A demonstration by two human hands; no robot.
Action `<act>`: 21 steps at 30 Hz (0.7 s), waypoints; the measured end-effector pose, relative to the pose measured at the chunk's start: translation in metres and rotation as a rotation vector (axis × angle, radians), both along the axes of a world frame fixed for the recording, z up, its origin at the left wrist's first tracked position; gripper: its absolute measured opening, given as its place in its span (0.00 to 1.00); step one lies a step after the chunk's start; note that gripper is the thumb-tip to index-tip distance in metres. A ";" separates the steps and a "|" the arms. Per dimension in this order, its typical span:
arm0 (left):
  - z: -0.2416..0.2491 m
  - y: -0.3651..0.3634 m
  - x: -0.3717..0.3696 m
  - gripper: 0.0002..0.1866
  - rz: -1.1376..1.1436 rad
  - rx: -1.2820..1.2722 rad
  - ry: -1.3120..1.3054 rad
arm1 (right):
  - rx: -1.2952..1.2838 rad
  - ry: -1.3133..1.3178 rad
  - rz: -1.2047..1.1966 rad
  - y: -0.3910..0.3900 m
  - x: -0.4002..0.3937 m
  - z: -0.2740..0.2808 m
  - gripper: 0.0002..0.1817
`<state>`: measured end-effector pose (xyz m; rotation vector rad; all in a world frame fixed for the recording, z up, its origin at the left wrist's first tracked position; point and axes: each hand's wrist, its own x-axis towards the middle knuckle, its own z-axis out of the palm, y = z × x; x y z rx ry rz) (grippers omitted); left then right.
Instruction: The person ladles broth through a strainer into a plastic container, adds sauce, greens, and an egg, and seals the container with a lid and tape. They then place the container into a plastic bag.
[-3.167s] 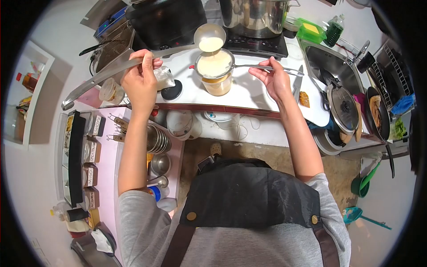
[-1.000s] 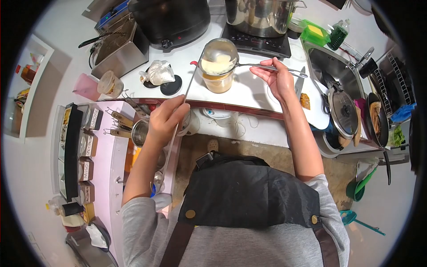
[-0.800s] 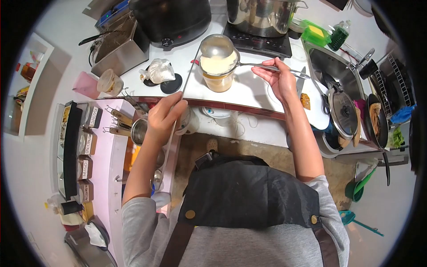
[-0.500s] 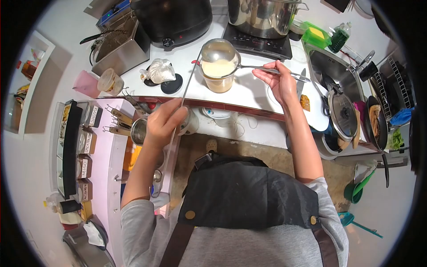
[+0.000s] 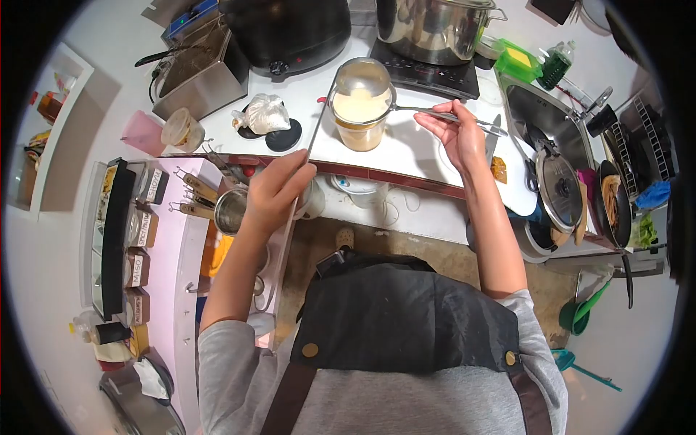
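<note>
A clear container [image 5: 360, 136] of pale liquid stands on the white counter. Across its mouth rests a strainer [image 5: 395, 107] with creamy liquid inside. My right hand [image 5: 458, 138] has its thumb and forefinger closed on the strainer's handle, with the other fingers stretched out. My left hand [image 5: 278, 190] is wrapped round the long thin handle of a ladle [image 5: 362, 75], whose bowl is tipped over the strainer. A tied bag of white stuff [image 5: 265, 114] lies left of the container, beside a black round lid [image 5: 283, 135].
Behind stand a black cooker [image 5: 286, 36] and a steel pot [image 5: 428, 29] on an induction hob [image 5: 428, 72]. A sink [image 5: 554, 116], a glass lid [image 5: 562, 181] and a pan [image 5: 612, 203] are at the right. Measuring cups [image 5: 230, 210] hang at the left.
My left hand has moved slightly up and to the right, and the ladle's bowl has shifted a little lower over the strainer. My right hand has barely moved.
</note>
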<state>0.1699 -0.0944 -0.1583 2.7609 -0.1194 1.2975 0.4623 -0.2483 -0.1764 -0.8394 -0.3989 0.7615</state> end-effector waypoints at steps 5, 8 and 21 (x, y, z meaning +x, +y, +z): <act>-0.001 0.001 -0.001 0.18 -0.042 0.076 -0.032 | 0.008 0.000 -0.010 0.002 0.003 -0.002 0.20; 0.001 0.004 -0.006 0.18 -0.029 0.074 -0.029 | 0.020 -0.005 -0.007 0.001 0.003 -0.002 0.20; 0.003 0.005 -0.007 0.17 0.005 0.056 -0.007 | 0.004 0.009 -0.019 0.000 0.001 -0.001 0.20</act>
